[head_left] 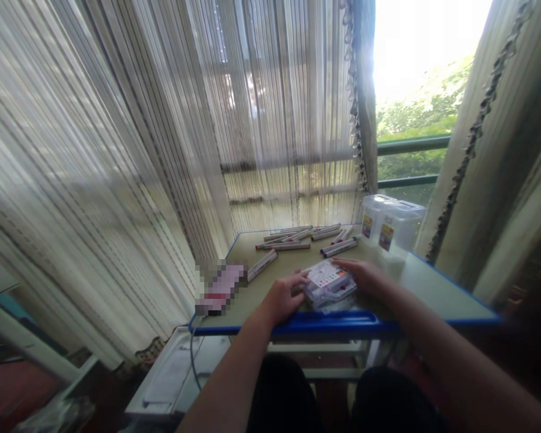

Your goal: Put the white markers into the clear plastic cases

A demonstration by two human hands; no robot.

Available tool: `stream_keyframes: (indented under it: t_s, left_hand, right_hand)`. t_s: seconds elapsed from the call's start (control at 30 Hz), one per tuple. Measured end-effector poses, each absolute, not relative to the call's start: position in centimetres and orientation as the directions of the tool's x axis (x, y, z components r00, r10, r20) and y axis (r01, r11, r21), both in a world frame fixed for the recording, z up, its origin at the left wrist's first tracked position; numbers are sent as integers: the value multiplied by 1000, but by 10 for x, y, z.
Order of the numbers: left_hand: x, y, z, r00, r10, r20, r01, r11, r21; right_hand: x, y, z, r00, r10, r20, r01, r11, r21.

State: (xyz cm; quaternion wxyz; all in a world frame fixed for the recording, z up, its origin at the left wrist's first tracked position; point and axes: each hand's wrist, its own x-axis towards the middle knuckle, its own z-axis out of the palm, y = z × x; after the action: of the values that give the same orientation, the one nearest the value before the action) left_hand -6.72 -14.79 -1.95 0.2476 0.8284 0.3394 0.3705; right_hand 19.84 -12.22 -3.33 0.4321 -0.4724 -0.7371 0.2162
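A clear plastic case [328,282] with a printed sheet of coloured dots lies near the front edge of the desk. My left hand [286,296] rests at its left side, the fingers bent and apart, with fingertips on the case's edge. My right hand [359,275] lies along the case's right and back edge, its fingers stretched out. Behind the case, several white markers [291,246] with coloured ends are scattered over the desk top.
Two clear bins [399,224] with stickers stand at the desk's back right. A blurred pink device [225,285] with a cable lies at the left edge. The desk [451,294] has a blue rim. Curtains hang behind it.
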Motion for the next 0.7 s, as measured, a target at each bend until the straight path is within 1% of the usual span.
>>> stream_keyframes:
  t_s: [0.13,0.23,0.3,0.33,0.4,0.43,0.53,0.6,0.7]
  left_hand:
    - [-68,-154,-17,546,715,437,425,-685,592]
    - [-66,-157,-16,557,708,433,466,-699,543]
    - [-65,-158,-16,562,706,431,480,-703,525]
    - [-65,-158,-16,564,705,431,482,-704,521]
    - [-65,-158,-16,564,702,434,482,-707,518]
    - [-65,-157,-16,566,698,439,480,-711,513]
    - [-64,-155,-16,566,680,467,480,-732,484]
    - [-62,-156,-15,558,671,489,487,-741,462]
    - [-58,-160,-13,532,677,508,532,-734,421]
  right_hand:
    - [208,-129,-38,-144,923,356,448,382,-808]
    - [220,-135,-38,-170,955,245,332,289,-898]
    - [226,-139,-37,-123,972,199,270,226,-936]
    - [227,-141,-36,-74,976,205,268,217,-939]
    - [223,-145,-35,0,965,261,310,248,-918]
    - [219,-148,-35,-9,956,292,352,277,-894]
    - [205,-154,-35,-190,928,320,517,371,-771]
    - [199,-156,-35,-257,918,303,596,397,-698]
    - [197,-155,-36,-283,918,278,615,396,-682]
